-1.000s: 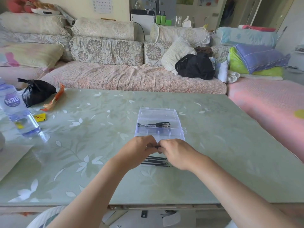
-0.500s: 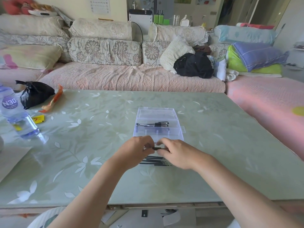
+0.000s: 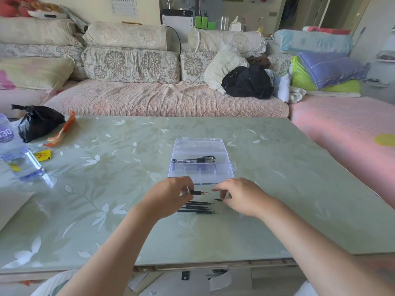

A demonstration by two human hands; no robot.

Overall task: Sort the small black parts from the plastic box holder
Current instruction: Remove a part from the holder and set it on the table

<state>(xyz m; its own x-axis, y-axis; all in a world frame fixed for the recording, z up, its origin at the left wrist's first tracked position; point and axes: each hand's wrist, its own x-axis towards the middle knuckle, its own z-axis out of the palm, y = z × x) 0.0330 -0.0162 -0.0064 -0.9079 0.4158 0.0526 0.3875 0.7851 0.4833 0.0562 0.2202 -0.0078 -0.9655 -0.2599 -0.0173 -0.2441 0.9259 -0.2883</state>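
Note:
A clear plastic box (image 3: 224, 170) lies open in the middle of the table, with a few black pens (image 3: 195, 160) inside. Just in front of it my left hand (image 3: 171, 196) grips a pen (image 3: 199, 192) whose black grip and metal tip point right. My right hand (image 3: 240, 196) is a little to the right of that tip, its curled fingertips pinching a small black cap (image 3: 218, 199). Several thin black refills (image 3: 197, 207) lie side by side on the table below and between my hands.
On the table's left side stand a water bottle (image 3: 20, 159), a black bag (image 3: 38, 121), an orange wrapper (image 3: 62, 131) and a small yellow card (image 3: 42, 155). A sofa with cushions runs along the far edge, and a pink bed lies to the right.
My hands were joined on the pen and have come apart. The right hand moved right with the small black cap, leaving the pen's tip bare in the left hand.

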